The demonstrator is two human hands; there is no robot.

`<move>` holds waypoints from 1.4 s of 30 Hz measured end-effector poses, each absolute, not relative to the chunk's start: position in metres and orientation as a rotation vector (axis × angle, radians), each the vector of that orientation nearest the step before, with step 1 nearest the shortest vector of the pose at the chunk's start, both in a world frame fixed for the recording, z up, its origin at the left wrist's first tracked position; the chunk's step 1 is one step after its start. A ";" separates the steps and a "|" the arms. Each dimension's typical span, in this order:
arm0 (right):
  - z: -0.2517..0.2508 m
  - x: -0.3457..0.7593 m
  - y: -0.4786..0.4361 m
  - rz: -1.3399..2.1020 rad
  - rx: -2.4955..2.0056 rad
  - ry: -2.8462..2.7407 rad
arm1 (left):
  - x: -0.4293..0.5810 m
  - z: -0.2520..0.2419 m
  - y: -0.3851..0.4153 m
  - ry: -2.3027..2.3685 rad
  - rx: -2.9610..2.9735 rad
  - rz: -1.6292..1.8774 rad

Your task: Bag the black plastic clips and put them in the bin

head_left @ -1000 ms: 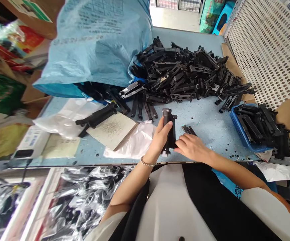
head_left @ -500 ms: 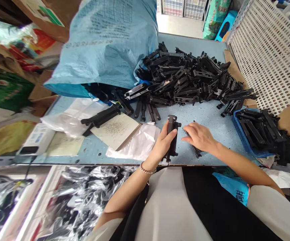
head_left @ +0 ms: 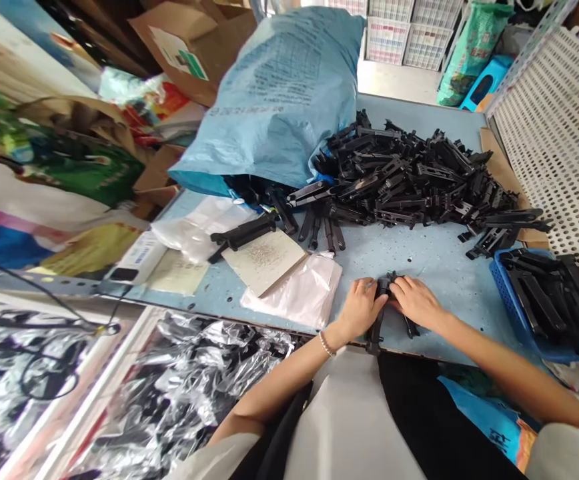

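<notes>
My left hand (head_left: 359, 308) is closed around a long black plastic part (head_left: 375, 333) that stands near the front edge of the light-blue table (head_left: 409, 250). Right beside it, my right hand (head_left: 416, 301) curls its fingers over the top end of the same part. A thin black piece (head_left: 409, 327) lies on the table just under my right hand. A large heap of similar black parts (head_left: 409, 177) lies further back.
A big blue sack (head_left: 284, 93) spills black parts at the back left. A blue basket (head_left: 519, 303) of black parts sits at the right, next to a white perforated panel (head_left: 554, 127). Clear plastic bags (head_left: 302, 293) and cards (head_left: 262, 257) lie left of my hands.
The view swung left and up. My left hand has brought the black part lower and nearer the table edge, and my right hand has moved from the table onto its top end.
</notes>
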State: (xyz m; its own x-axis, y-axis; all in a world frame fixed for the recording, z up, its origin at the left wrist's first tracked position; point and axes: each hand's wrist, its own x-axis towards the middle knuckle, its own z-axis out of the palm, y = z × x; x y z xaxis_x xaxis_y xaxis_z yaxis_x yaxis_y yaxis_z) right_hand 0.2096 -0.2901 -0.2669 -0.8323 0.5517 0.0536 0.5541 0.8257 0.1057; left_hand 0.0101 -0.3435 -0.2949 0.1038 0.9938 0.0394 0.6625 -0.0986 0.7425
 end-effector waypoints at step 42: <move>-0.215 0.172 -0.327 0.158 -0.829 -2.727 | -0.009 -0.205 -0.310 1.258 0.794 1.195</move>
